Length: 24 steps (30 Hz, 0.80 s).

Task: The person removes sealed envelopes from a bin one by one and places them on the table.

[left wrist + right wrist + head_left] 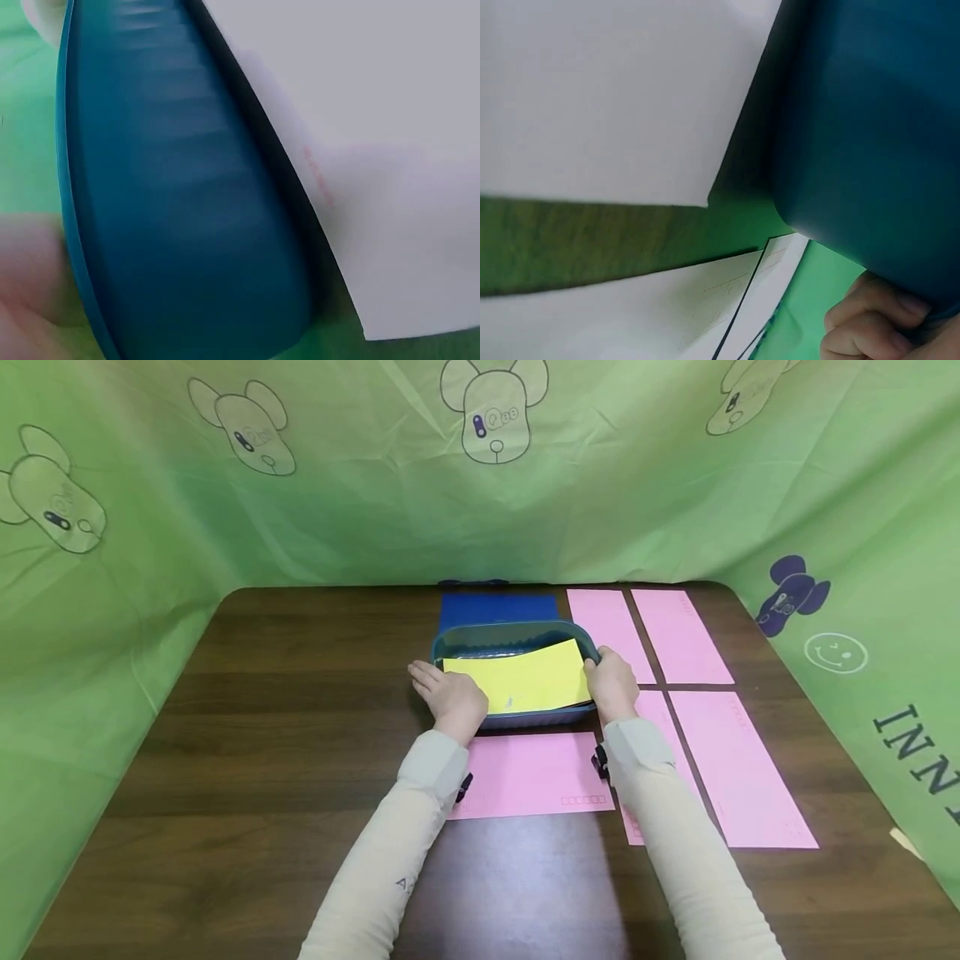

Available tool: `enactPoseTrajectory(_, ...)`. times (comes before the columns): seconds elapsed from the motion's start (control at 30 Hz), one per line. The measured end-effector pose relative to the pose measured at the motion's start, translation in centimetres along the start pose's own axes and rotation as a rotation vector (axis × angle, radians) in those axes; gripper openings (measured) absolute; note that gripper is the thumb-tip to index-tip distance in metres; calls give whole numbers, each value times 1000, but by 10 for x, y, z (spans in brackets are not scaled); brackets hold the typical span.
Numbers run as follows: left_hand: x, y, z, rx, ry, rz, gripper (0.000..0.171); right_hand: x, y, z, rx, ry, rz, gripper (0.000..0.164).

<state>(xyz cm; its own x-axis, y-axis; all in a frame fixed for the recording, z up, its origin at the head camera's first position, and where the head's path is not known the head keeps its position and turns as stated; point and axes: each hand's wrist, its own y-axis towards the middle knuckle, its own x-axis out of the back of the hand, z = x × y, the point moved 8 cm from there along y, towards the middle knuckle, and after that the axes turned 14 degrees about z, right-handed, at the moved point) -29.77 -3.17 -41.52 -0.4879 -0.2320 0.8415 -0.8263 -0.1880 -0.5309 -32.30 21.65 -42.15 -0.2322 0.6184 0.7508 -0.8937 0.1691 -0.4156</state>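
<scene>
A dark teal plastic basket (517,628) with ribbed walls is between my two hands over the middle of the table. Inside it lies a yellow paper piece (517,681), like an envelope, its right end raised toward the rim. My left hand (453,697) is at the basket's left end, fingers stretched out and pressing its side. At the right end my right hand (613,683) grips the basket, the thumb at the rim; its curled fingers (866,326) show against the wall in the right wrist view. A pink envelope (540,777) lies just in front of the basket.
Several more pink envelopes lie in two columns on the right, including one at the far right (682,635) and one nearer (742,768). A blue paper piece (498,608) lies behind the basket. Green printed cloth (360,510) surrounds the brown wooden table (247,760).
</scene>
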Motion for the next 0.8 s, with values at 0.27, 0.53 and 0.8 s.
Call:
enactPoseTrajectory(0.27,-2,2,-1,100,87,10,46,0,0,1,-6,1,2,28)
enactPoseTrajectory(0.53,-6,4,0,202,186,41,60,0,0,2,1,-3,1,29)
enactPoseTrajectory(0.8,-4,2,0,185,124,-35,61,0,-1,2,-8,1,6,30)
